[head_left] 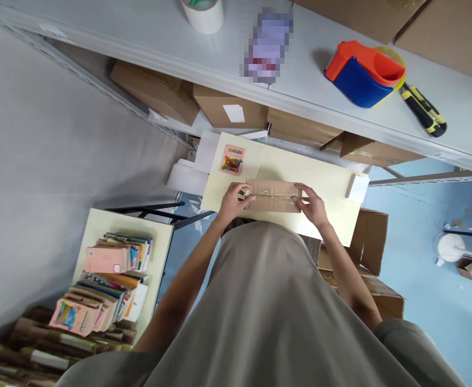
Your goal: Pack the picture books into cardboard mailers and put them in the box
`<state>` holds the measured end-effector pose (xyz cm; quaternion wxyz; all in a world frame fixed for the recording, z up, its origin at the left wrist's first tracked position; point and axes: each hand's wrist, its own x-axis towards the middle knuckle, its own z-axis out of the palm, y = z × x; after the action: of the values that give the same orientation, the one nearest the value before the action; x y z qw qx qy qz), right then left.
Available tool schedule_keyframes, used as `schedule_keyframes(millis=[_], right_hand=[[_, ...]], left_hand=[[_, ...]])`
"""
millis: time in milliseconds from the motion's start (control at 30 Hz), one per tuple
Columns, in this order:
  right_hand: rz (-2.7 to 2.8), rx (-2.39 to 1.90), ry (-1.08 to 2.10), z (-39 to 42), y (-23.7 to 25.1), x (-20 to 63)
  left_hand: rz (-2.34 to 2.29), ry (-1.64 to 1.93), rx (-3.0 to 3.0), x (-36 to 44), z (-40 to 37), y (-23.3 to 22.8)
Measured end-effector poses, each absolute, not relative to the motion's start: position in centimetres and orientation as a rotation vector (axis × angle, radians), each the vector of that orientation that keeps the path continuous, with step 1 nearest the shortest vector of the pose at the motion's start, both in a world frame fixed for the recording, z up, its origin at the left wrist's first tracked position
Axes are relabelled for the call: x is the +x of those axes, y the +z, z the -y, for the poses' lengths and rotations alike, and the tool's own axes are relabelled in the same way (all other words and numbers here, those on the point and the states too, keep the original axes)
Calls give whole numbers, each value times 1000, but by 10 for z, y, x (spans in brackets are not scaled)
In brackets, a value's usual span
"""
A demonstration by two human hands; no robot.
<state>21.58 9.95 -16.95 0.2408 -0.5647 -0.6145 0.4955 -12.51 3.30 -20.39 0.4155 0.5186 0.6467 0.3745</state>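
Note:
A flat brown cardboard parcel lies on a pale yellow table, with a strip of clear tape along its middle seam. My left hand holds its left end, thumb on the tape. At the parcel's right end, my right hand presses down with the fingers on the taped seam. A small pink book with a colourful cover lies on the table beyond the left hand.
A grey shelf above holds a tape roll, an orange-blue tape dispenser and a yellow-black knife. Cardboard boxes sit under it. A side table at left carries stacked books. An open box stands at right.

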Motion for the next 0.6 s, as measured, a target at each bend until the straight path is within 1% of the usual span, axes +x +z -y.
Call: schedule_keyframes(millis=[133, 233, 333, 400, 500, 600], right_hand=[[1743, -1618, 1357, -118, -170, 217], [1770, -1583, 1368, -125, -170, 218], [1764, -1516, 1381, -117, -174, 221], [1691, -1555, 1418, -107, -183, 226], [1476, -1690, 1565, -95, -205, 235], [1300, -1577, 1908, -91, -228, 238]], left_hand=[[-1609, 942, 1290, -125, -52, -212], [-1585, 1003, 1267, -125, -60, -217], [-1558, 1050, 1165, -122, -54, -225], [-1569, 1074, 980, -119, -43, -234], [-1561, 1084, 599, -113, -29, -252], [-1362, 986, 379, -111, -23, -265]])
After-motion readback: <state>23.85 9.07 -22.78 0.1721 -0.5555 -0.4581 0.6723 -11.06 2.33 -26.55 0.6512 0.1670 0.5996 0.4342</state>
